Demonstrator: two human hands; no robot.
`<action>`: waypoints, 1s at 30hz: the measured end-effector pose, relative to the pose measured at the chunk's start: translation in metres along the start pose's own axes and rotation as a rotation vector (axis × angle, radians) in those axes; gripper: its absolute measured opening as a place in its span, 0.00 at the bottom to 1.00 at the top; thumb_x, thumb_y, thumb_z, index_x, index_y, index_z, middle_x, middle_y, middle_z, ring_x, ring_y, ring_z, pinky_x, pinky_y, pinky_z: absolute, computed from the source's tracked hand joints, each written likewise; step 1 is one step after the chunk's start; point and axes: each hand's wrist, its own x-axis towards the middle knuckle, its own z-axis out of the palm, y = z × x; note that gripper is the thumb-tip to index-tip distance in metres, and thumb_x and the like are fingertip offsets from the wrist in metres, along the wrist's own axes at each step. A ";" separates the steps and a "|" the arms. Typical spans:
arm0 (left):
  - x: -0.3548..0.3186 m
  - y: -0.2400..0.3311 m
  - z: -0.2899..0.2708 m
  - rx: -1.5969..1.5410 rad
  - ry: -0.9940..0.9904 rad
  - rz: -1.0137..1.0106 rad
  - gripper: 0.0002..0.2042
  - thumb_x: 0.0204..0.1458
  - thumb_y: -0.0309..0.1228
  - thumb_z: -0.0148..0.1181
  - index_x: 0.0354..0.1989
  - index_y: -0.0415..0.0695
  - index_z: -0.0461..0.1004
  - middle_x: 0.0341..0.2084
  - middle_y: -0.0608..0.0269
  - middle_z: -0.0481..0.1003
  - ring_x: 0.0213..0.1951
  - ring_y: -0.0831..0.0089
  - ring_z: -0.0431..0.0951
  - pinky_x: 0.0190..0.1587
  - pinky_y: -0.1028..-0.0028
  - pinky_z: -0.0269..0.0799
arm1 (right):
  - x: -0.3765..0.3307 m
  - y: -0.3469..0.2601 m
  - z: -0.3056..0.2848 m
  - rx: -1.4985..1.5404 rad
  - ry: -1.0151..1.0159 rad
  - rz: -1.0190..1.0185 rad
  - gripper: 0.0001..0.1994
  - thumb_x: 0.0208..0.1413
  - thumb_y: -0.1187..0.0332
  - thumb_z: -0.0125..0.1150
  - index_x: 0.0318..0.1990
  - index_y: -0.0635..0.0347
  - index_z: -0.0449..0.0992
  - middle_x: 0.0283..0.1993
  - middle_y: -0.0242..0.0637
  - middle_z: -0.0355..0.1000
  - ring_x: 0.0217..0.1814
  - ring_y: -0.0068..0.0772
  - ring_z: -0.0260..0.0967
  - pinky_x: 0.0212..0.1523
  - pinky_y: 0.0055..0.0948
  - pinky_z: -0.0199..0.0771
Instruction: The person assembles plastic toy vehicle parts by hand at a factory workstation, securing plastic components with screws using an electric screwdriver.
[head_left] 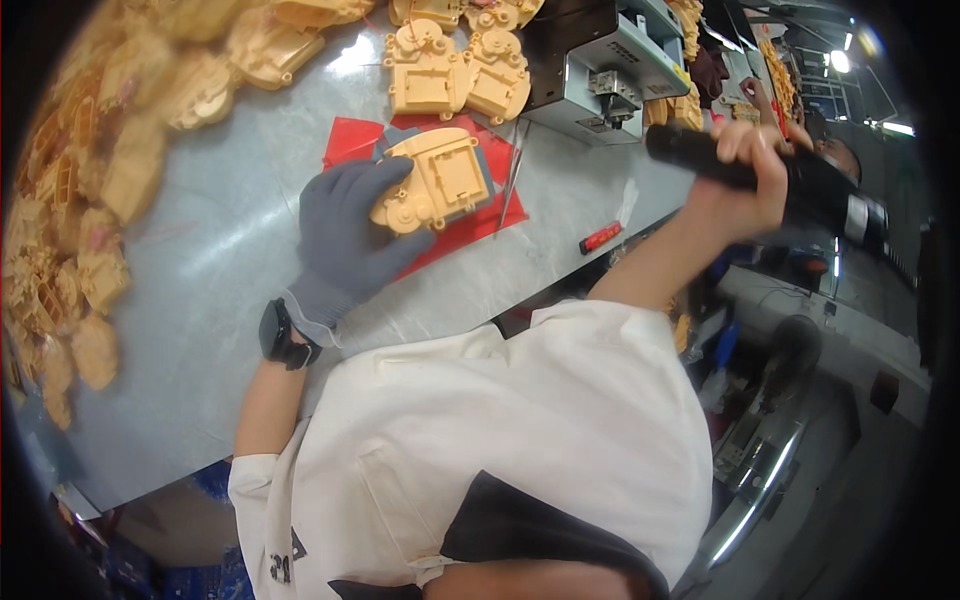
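My left hand [350,225], in a grey glove, holds a yellow plastic housing [445,170] with its fingers and thumb around the near left end. Under the housing is a grey block [490,165], partly hidden, on a red sheet [440,250]. My right hand [745,175] is bare and raised at the right, wrapped round a black electric screwdriver [825,200], held well away from the housing. Motion blurs the tool, and its bit cannot be made out. A pair of thin metal tweezers [512,172] lies by the right edge of the red sheet.
Yellow housings [425,75] stand behind the sheet, and piles of yellow plastic parts [100,270] line the left of the grey table [210,320]. A metal machine [605,75] stands at the back right. A small red tube [600,238] lies near the table edge. Other people are beyond.
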 end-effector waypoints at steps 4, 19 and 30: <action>0.000 0.000 0.004 -0.016 0.001 -0.022 0.31 0.33 0.32 0.68 0.51 0.45 0.68 0.45 0.56 0.71 0.49 0.58 0.68 0.53 0.64 0.63 | 0.035 0.039 -0.024 -0.087 0.099 0.064 0.11 0.44 0.76 0.52 0.38 0.64 0.65 0.19 0.34 0.60 0.23 0.31 0.61 0.37 0.35 0.63; 0.003 -0.001 0.000 0.003 0.090 0.033 0.37 0.35 0.39 0.67 0.57 0.41 0.62 0.40 0.55 0.73 0.41 0.58 0.72 0.46 0.63 0.65 | -0.053 -0.003 0.095 0.176 -0.395 0.082 0.27 0.41 0.76 0.47 0.54 0.65 0.56 0.17 0.35 0.57 0.16 0.28 0.57 0.26 0.36 0.63; -0.002 -0.008 0.002 -0.034 0.124 0.053 0.37 0.34 0.41 0.69 0.55 0.41 0.63 0.39 0.55 0.72 0.43 0.58 0.71 0.46 0.64 0.67 | -0.053 0.032 0.142 0.233 -0.462 0.105 0.23 0.40 0.78 0.49 0.49 0.68 0.56 0.17 0.38 0.59 0.15 0.30 0.57 0.22 0.32 0.63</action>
